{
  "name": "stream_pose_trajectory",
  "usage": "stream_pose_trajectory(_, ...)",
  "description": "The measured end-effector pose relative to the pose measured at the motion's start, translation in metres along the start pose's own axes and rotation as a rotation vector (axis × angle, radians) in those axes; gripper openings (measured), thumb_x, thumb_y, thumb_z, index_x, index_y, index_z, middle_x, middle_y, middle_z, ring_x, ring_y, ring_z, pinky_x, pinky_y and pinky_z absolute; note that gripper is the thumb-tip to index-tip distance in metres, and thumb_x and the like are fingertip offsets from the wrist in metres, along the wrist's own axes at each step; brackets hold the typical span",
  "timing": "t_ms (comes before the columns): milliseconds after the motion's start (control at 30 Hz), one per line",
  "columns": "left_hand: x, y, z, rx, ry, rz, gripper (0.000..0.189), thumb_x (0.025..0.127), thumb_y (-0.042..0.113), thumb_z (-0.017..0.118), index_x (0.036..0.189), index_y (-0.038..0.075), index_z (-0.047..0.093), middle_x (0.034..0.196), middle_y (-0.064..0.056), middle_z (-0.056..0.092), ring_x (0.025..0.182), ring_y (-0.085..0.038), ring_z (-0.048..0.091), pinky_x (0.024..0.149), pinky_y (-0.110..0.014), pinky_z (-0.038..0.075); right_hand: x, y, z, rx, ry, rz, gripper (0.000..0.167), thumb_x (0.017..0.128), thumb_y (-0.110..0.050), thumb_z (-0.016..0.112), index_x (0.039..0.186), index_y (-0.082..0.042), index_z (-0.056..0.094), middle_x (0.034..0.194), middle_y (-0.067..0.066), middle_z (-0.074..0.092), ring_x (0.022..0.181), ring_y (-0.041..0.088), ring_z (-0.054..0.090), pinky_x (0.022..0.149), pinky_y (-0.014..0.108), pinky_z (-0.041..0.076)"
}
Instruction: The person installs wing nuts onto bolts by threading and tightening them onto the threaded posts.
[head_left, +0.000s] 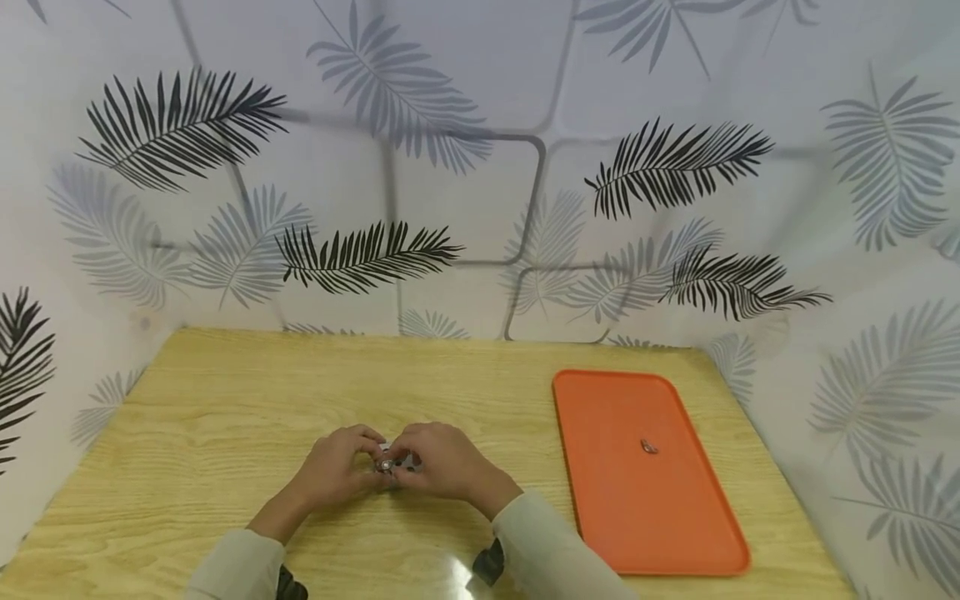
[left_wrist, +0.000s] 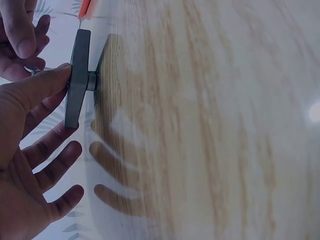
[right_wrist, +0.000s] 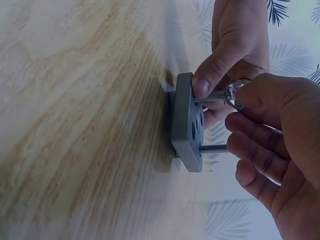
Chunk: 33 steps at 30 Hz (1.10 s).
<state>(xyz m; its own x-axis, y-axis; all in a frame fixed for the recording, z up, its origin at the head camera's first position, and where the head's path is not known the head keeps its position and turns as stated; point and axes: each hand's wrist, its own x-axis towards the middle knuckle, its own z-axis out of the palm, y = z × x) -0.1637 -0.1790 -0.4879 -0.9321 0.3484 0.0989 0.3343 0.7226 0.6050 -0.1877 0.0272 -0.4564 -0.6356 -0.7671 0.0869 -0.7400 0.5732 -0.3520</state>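
A grey metal plate with several holes has two threaded bolts standing through it; the free bolt shows in the right wrist view. My left hand grips the plate, thumb on its face beside the other bolt. At that bolt's end, my right hand pinches a small shiny metal piece that looks like a wing nut, partly hidden by the fingertips. In the left wrist view the plate is seen edge-on, with a bolt head towards the table.
An orange tray lies to the right on the wooden table. On it rests one small metal piece, too small to identify. A leaf-patterned cloth hangs behind the table and along its sides.
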Motion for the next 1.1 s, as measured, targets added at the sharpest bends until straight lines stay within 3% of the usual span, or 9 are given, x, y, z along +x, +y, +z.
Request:
stream_pose_trajectory(267, 0.0007, -0.0005, 0.0004, 0.003, 0.003, -0.011, 0.012, 0.079, 0.03, 0.084, 0.075, 0.024, 0.074, 0.115, -0.003, 0.071, 0.109, -0.032, 0.066, 0.093, -0.054, 0.052, 0.0017, -0.0013, -0.0024, -0.023, -0.004, -0.033, 0.012, 0.093, -0.023, 0.068, 0.101, -0.021, 0.077, 0.095, -0.009, 0.074, 0.072, 0.001, 0.062, 0.076, 0.015, 0.047)
stream_pose_trajectory(500, 0.0009, 0.0013, -0.0003, 0.013, 0.009, 0.007, 0.013, 0.079, 0.029, 0.084, 0.086, 0.022, 0.077, 0.113, -0.002, 0.072, 0.109, -0.033, 0.066, 0.093, -0.062, 0.048, 0.0014, -0.0037, -0.0002, -0.033, 0.013, -0.015, 0.023, 0.094, -0.031, 0.07, 0.116, -0.024, 0.071, 0.111, -0.008, 0.068, 0.096, 0.006, 0.066, 0.081, 0.017, 0.052)
stream_pose_trajectory(667, 0.0012, 0.002, -0.001, 0.015, 0.004, 0.003, 0.012, 0.079, 0.027, 0.084, 0.088, 0.022, 0.078, 0.115, -0.003, 0.072, 0.111, -0.034, 0.065, 0.094, -0.061, 0.049, 0.0012, -0.0036, -0.0012, -0.022, -0.003, 0.005, 0.025, 0.094, -0.029, 0.069, 0.119, -0.025, 0.071, 0.113, -0.007, 0.069, 0.097, 0.006, 0.066, 0.08, 0.016, 0.051)
stream_pose_trajectory(933, -0.0009, 0.0048, -0.0024, 0.032, 0.008, 0.023, 0.013, 0.079, 0.022, 0.084, 0.088, 0.017, 0.076, 0.114, -0.005, 0.071, 0.108, -0.036, 0.065, 0.093, -0.062, 0.048, 0.0041, -0.0043, 0.0024, -0.014, 0.027, -0.008, 0.023, 0.094, -0.037, 0.069, 0.112, -0.023, 0.075, 0.108, -0.007, 0.071, 0.093, 0.006, 0.065, 0.077, 0.014, 0.049)
stream_pose_trajectory(1100, -0.0008, 0.0034, -0.0019, 0.02, 0.01, 0.02, 0.011, 0.081, 0.021, 0.083, 0.078, 0.02, 0.072, 0.113, -0.005, 0.072, 0.108, -0.035, 0.066, 0.093, -0.059, 0.05, 0.0087, -0.0066, 0.0034, -0.072, 0.044, 0.01, 0.015, 0.094, -0.036, 0.07, 0.095, -0.021, 0.072, 0.092, -0.01, 0.071, 0.078, -0.002, 0.06, 0.069, 0.011, 0.046)
